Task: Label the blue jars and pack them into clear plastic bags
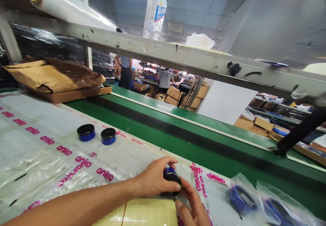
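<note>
Apparently, in the head view, the left hand (154, 178) pinches a tilted blue-and-black round piece (171, 174) between thumb and fingers over the worktable (54, 171), probably to steady it for the right hand (192, 200), whose partly curled fingers meet its near edge, though whether they grip it I cannot tell. Two similar pieces (108, 136) stand black side up to the left, perhaps kept apart for easy reach. At right, clear bags (240, 181) contain blue items (241, 200), while a shallow cardboard tray (84, 95) at far left holds brown paper (28, 77).
</note>
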`<state>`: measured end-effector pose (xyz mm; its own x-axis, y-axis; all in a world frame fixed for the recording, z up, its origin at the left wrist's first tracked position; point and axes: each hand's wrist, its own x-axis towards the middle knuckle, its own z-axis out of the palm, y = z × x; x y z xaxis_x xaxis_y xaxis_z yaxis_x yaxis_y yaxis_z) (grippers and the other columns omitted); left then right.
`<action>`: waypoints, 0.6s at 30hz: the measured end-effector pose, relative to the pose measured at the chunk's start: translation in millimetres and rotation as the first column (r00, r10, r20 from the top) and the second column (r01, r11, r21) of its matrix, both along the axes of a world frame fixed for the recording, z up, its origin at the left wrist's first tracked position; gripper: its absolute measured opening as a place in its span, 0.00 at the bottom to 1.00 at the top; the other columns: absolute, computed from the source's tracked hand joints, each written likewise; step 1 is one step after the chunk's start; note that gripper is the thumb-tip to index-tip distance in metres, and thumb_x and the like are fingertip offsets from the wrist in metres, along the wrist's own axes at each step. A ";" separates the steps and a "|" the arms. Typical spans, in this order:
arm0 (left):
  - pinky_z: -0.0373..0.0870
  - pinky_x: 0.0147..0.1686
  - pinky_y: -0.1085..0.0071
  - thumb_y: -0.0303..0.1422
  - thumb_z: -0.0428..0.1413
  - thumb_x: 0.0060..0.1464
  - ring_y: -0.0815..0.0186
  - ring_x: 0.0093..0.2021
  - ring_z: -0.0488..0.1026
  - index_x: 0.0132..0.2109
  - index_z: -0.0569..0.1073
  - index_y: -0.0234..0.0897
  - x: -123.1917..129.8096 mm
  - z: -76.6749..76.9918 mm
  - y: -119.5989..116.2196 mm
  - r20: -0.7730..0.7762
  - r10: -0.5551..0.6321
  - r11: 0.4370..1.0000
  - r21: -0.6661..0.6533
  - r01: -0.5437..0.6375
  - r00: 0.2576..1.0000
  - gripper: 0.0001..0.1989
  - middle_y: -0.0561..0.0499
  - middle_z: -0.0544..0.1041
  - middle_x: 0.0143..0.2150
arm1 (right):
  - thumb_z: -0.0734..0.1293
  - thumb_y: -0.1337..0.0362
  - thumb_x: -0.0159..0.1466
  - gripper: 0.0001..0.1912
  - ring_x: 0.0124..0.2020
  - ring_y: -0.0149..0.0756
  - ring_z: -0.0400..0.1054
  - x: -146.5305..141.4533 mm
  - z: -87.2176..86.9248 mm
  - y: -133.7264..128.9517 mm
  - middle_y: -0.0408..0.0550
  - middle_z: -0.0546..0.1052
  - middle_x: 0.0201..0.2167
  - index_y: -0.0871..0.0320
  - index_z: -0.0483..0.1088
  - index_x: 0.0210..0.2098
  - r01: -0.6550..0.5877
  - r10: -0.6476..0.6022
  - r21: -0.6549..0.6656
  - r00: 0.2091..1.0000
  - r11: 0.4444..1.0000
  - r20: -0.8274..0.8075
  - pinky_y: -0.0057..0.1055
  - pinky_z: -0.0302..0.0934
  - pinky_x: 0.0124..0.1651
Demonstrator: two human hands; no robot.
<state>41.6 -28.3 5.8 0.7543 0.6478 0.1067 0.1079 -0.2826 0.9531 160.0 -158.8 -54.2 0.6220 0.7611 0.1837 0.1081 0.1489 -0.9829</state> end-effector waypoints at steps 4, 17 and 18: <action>0.68 0.54 0.60 0.51 0.60 0.58 0.54 0.53 0.73 0.60 0.72 0.36 -1.0 4.3 3.9 0.028 -0.042 0.996 -0.082 0.044 0.999 0.30 0.45 0.77 0.53 | 0.69 0.49 0.62 0.27 0.56 0.54 0.72 -3.2 -5.8 6.1 0.58 0.77 0.57 0.56 0.71 0.56 0.002 -0.003 0.006 0.998 1.000 0.064 0.37 0.74 0.41; 0.64 0.59 0.59 0.58 0.41 0.66 0.54 0.55 0.72 0.56 0.72 0.35 -11.5 8.3 28.8 0.189 0.089 0.993 -0.094 -0.073 0.978 0.33 0.42 0.77 0.53 | 0.69 0.48 0.60 0.36 0.52 0.57 0.73 9.3 15.8 20.6 0.60 0.74 0.59 0.58 0.65 0.63 0.213 -0.090 -0.147 0.810 0.966 0.579 0.43 0.71 0.43; 0.65 0.58 0.59 0.57 0.41 0.67 0.55 0.54 0.72 0.56 0.72 0.35 -10.5 5.9 30.6 0.199 0.104 0.991 -0.103 -0.085 0.975 0.32 0.42 0.77 0.52 | 0.68 0.49 0.60 0.35 0.54 0.58 0.71 9.2 17.6 23.5 0.61 0.74 0.59 0.59 0.65 0.63 0.214 -0.086 -0.142 0.789 0.966 0.609 0.47 0.69 0.48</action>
